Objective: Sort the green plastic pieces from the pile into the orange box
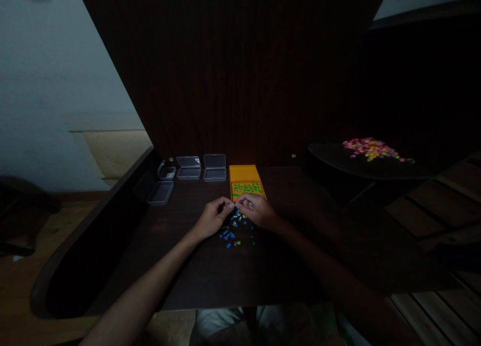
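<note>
Okay, left hand [214, 219] and right hand [257, 211] both pinched, on what we can't tell; blue pieces [229, 234] at their six o'clock seem light, stiff; best taken by opposite edges.

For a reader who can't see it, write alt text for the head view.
The left hand and right hand are close together among tiny scattered pieces, mostly blue, on a dark table, by an open yellow box with green pieces. Clear cases sit left; colourful bits lie heaped right.
</note>
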`<state>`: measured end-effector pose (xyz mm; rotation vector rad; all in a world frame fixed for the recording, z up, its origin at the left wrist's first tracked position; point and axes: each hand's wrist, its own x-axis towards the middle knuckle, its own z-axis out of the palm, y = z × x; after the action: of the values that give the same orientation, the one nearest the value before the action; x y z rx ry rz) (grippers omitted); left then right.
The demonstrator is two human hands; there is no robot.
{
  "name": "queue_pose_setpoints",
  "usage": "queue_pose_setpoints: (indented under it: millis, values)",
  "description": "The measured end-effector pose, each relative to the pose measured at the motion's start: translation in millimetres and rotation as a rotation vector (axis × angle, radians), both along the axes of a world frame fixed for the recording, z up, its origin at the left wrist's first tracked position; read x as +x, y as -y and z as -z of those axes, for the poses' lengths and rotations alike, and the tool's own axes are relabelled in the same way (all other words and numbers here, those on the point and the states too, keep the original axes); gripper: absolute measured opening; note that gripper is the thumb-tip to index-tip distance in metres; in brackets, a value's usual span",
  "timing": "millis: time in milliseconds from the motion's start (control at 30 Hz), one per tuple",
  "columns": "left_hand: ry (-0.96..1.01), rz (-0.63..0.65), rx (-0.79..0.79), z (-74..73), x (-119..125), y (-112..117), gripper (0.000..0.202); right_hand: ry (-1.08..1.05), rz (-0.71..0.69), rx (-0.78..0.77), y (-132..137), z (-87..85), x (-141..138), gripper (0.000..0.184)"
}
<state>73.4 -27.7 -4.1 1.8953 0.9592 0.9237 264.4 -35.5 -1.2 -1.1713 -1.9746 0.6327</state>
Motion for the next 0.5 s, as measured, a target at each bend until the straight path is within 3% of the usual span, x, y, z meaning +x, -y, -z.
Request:
queue_pose_setpoints:
  millis: [500]
  values:
    - [0.01, -0.02, -0.033, 2.5, -1.0, -1.6, 0.035, 0.076, -0.047, 0.164, 0.3, 0.3, 2.2, 0.012]
